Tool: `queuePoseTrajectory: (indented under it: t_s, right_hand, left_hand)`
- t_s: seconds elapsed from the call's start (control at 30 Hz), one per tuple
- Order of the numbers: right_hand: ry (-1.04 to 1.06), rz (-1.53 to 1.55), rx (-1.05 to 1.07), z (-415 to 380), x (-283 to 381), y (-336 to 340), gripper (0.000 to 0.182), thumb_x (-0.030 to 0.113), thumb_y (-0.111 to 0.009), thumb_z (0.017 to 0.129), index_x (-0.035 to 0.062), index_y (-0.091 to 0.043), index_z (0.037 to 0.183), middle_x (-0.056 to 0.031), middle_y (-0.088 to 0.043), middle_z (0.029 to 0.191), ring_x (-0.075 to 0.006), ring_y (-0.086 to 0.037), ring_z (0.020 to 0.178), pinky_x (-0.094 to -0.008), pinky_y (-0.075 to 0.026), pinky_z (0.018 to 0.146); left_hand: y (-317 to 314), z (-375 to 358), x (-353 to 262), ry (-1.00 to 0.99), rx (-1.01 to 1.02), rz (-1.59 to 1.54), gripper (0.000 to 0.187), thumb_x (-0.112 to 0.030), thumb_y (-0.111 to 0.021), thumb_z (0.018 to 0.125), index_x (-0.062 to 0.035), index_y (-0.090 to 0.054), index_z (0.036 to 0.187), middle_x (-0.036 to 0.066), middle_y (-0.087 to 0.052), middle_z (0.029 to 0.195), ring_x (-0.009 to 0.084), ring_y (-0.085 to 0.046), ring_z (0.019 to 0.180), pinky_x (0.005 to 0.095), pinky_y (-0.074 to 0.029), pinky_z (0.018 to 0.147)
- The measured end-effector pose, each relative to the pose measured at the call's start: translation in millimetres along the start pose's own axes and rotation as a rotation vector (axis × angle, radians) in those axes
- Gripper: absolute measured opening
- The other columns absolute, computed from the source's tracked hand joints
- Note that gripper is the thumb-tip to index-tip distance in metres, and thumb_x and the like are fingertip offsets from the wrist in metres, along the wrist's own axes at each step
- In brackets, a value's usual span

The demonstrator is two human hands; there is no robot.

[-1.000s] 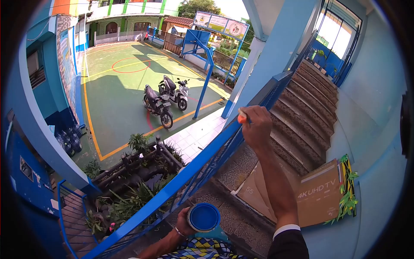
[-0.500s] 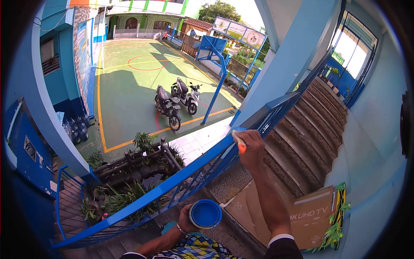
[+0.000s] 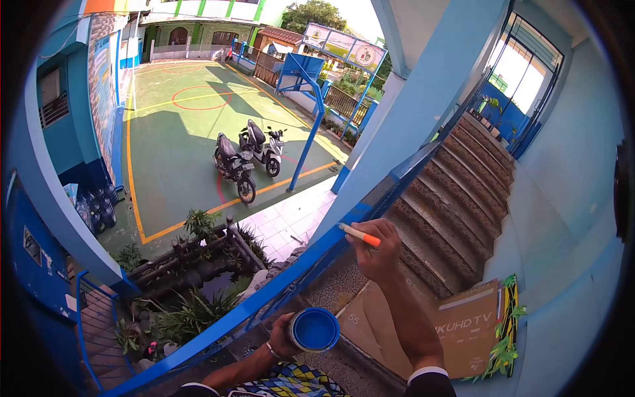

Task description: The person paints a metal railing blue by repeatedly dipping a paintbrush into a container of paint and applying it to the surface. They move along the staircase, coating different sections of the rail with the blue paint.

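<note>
In the head view, my right hand [image 3: 378,255] is closed around a paintbrush [image 3: 361,235] with a pale handle and an orange end. Its bristle end points left, right at the top of the blue handrail [image 3: 278,284]. My left hand [image 3: 282,336] grips an open round can of blue paint [image 3: 315,329] from its left side, low in front of my body. Blue paint fills the can's inside view. The handrail slopes up from lower left toward the stairs, passing just beyond both hands.
Brown stairs [image 3: 450,198] climb at the right. Flattened cardboard [image 3: 463,331] lies below them, by leafy decorations [image 3: 506,337]. Past the railing are a planted pond [image 3: 211,284], two parked motorbikes [image 3: 235,169] and a green court [image 3: 172,145]. A light-blue pillar [image 3: 423,112] stands beside the handrail.
My right hand has moved slightly down and left, and the brush has turned so more of its handle shows. The camera view has shifted right; the can stays in my left hand.
</note>
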State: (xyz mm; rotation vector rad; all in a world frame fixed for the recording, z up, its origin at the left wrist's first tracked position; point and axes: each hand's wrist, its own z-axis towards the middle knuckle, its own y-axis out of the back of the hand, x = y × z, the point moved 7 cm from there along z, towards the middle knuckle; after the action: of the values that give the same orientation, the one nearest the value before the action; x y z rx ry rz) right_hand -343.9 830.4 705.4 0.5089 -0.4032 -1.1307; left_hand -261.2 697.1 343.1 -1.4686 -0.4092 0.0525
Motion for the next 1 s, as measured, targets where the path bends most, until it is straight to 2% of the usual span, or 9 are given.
queuePoseTrajectory:
  t_s: [0.07, 0.17, 0.33, 0.47, 0.6, 0.7, 0.8, 0.9, 1.0]
  right_hand:
    - [0.025, -0.139, -0.114, 19, -10, 14, 0.019, 0.004, -0.081, 0.082, 0.0112, -0.074, 0.098, -0.0032, -0.072, 0.096, -0.0249, -0.069, 0.093, -0.0409, -0.051, 0.082]
    - [-0.056, -0.321, 0.045, 19, -56, -2, 0.019, 0.006, -0.083, 0.082, 0.011, -0.074, 0.099, -0.005, -0.072, 0.097, -0.0251, -0.069, 0.091, -0.0411, -0.049, 0.083]
    - [-0.225, 0.046, 0.008, 16, -51, 9, 0.016, 0.007, -0.08, 0.081, 0.0116, -0.073, 0.095, -0.0022, -0.07, 0.099, -0.0262, -0.065, 0.096, -0.0411, -0.049, 0.083]
    - [-0.09, -0.344, -0.14, 48, -91, 19, 0.018, 0.008, -0.085, 0.079, 0.0074, -0.07, 0.089, -0.0054, -0.071, 0.094, -0.0283, -0.067, 0.092, -0.0434, -0.05, 0.084]
    - [-0.132, -0.243, 0.048, 29, -99, 3, 0.014, 0.01, -0.083, 0.082, 0.0102, -0.071, 0.089, -0.003, -0.072, 0.094, -0.026, -0.067, 0.092, -0.0419, -0.047, 0.085]
    - [-0.198, -0.151, -0.08, 47, -107, 20, 0.018, 0.002, -0.078, 0.081, 0.0115, -0.072, 0.095, -0.0029, -0.069, 0.098, -0.0256, -0.066, 0.099, -0.0423, -0.045, 0.088]
    - [-0.187, -0.36, -0.061, 55, -135, 17, 0.017, 0.005, -0.079, 0.081, 0.0112, -0.072, 0.096, -0.0036, -0.069, 0.096, -0.0265, -0.065, 0.097, -0.0419, -0.044, 0.086]
    - [-0.127, -0.257, 0.033, 40, -121, 6, 0.013, 0.009, -0.081, 0.084, 0.0098, -0.071, 0.092, -0.0037, -0.07, 0.093, -0.0263, -0.067, 0.093, -0.0417, -0.046, 0.084]
    - [-0.159, -0.204, -0.093, 45, -105, 19, 0.011, 0.008, -0.079, 0.085, 0.01, -0.072, 0.093, -0.0036, -0.07, 0.094, -0.0266, -0.067, 0.095, -0.0419, -0.046, 0.084]
  left_hand:
    - [12, 7, -6, 0.025, -0.109, 0.069, 0.06, -0.048, -0.057, 0.097, -0.0072, -0.064, 0.141, 0.019, -0.066, 0.143, 0.0395, -0.062, 0.131, 0.0629, -0.045, 0.114]
    - [16, 11, -8, 0.024, -0.095, 0.074, 0.059, -0.048, -0.057, 0.097, -0.0077, -0.065, 0.14, 0.018, -0.066, 0.142, 0.0388, -0.063, 0.13, 0.0624, -0.044, 0.115]
    - [10, 16, -13, 0.018, -0.094, 0.069, 0.057, -0.048, -0.057, 0.097, -0.0085, -0.067, 0.137, 0.018, -0.067, 0.141, 0.0383, -0.064, 0.128, 0.0619, -0.045, 0.113]
    - [4, 21, -8, 0.024, 0.007, -0.02, 0.056, -0.047, -0.056, 0.098, -0.0083, -0.068, 0.136, 0.018, -0.068, 0.14, 0.0383, -0.064, 0.128, 0.0616, -0.046, 0.112]
    - [8, 33, -9, -0.059, -0.087, 0.075, 0.057, -0.047, -0.054, 0.098, -0.0073, -0.068, 0.136, 0.019, -0.068, 0.14, 0.0386, -0.064, 0.127, 0.0614, -0.047, 0.111]
    - [4, 34, -7, -0.127, -0.123, 0.133, 0.056, -0.047, -0.054, 0.098, -0.0073, -0.068, 0.135, 0.018, -0.068, 0.139, 0.039, -0.064, 0.127, 0.0618, -0.048, 0.111]
    - [0, 36, 0, -0.088, -0.059, 0.103, 0.057, -0.046, -0.055, 0.097, -0.0072, -0.067, 0.136, 0.019, -0.068, 0.139, 0.0394, -0.064, 0.128, 0.0619, -0.048, 0.111]
    - [-15, 39, 3, -0.065, -0.044, 0.051, 0.058, -0.046, -0.056, 0.097, -0.0071, -0.066, 0.138, 0.018, -0.067, 0.141, 0.0396, -0.063, 0.129, 0.0618, -0.048, 0.111]
    - [-15, 43, 2, -0.095, -0.09, 0.126, 0.059, -0.047, -0.055, 0.096, -0.0073, -0.065, 0.139, 0.018, -0.065, 0.144, 0.0396, -0.062, 0.13, 0.062, -0.048, 0.111]
